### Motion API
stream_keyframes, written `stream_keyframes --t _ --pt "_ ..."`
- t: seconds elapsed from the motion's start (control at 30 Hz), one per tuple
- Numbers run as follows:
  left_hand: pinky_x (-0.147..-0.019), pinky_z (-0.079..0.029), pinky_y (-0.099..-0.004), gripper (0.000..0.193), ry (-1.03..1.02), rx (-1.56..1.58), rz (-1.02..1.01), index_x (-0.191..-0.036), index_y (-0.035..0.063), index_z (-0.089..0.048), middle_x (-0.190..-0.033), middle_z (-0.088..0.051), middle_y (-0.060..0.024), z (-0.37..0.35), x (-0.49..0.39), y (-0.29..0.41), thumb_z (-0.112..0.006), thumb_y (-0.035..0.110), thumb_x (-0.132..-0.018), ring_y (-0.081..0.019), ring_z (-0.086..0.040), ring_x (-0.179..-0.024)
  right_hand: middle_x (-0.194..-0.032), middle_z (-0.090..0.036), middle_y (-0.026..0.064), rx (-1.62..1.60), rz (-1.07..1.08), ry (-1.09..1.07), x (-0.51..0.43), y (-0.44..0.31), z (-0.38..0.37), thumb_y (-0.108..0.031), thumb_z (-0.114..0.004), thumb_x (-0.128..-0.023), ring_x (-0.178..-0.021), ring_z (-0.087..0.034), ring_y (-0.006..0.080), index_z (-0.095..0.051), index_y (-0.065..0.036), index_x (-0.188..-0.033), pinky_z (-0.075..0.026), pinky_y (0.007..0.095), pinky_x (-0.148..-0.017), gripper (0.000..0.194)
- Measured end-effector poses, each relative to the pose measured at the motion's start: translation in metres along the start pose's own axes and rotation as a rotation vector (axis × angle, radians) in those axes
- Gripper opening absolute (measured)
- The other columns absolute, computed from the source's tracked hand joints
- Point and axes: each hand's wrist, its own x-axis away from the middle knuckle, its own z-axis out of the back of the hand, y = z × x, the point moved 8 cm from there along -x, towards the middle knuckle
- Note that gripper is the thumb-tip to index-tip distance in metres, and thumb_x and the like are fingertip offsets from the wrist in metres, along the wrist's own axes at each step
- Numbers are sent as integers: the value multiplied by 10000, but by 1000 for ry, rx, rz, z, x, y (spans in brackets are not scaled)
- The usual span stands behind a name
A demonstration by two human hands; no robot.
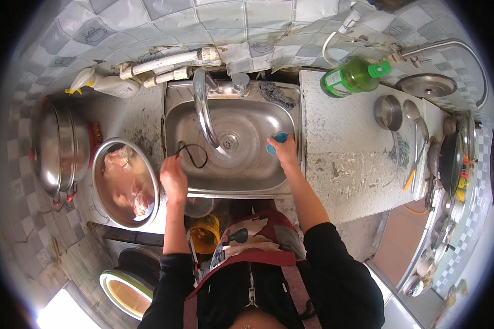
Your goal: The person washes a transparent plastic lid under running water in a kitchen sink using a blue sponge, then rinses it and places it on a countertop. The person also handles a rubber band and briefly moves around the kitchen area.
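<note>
My left hand is over the left front rim of the stainless steel sink, its fingertips closed on a thin dark loop of cord that hangs into the basin. On the right side of the basin, my right hand grips a small blue object, partly hidden by the fingers; it may be a scrubber. A chrome faucet arches over the drain, with a pale streak at its mouth that looks like water. Left of my left hand, a metal bowl holds raw meat in cloudy liquid.
A dark scouring pad lies on the sink's back ledge. Rightward are a green pump bottle, a small metal pan and a ladle. At left stand a lidded steel pot and a spray bottle. Below sits a yellow bucket.
</note>
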Motion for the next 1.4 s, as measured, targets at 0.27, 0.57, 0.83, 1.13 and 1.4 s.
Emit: stream_keyframes --t 0.27,0.57,0.83,1.13,1.4 --pt "-1004 -445 -469 390 -349 -45 23 -1228 -53 -530 -1254 -539 -249 -120 -8 -33 -668 44 -876 -425 -517 -1173 -908 -656 216 77 189 160 8 -16 3 -99 -678 -883 -833 -645 395 -608 38 -1048 -493 443 -771 225" --pt "-820 -538 -422 287 -570 145 406 -1012 -13 -708 -924 -723 -216 -277 -40 -146 -612 234 -901 -360 -706 -922 -1052 -673 209 312 674 89 -16 -43 -122 30 -595 -872 -1019 -609 396 -665 -3 -1078 -493 465 -898 220" --pt "-675 -459 -443 189 -311 675 171 -939 -23 -609 -810 -622 -244 -263 -46 -128 -571 158 -980 -425 -624 -779 -1042 -621 186 139 810 -97 -15 -100 -147 41 -586 -833 -1005 -560 406 -616 0 -1066 -453 484 -871 238" --pt "-624 -452 -431 120 -355 358 25 -912 -9 -546 -742 -571 -212 -152 -64 -4 -559 92 -976 -410 -569 -668 -1088 -584 207 136 696 -187 -13 -101 -108 41 -560 -811 -1045 -529 417 -603 10 -1052 -441 486 -905 247" --pt "-681 -454 -420 182 -437 480 127 -927 22 -554 -743 -523 -146 -148 -49 4 -621 185 -973 -295 -522 -712 -1040 -606 198 44 1039 -192 65 -173 -112 53 -559 -826 -1005 -561 412 -620 -7 -1051 -461 474 -876 241"
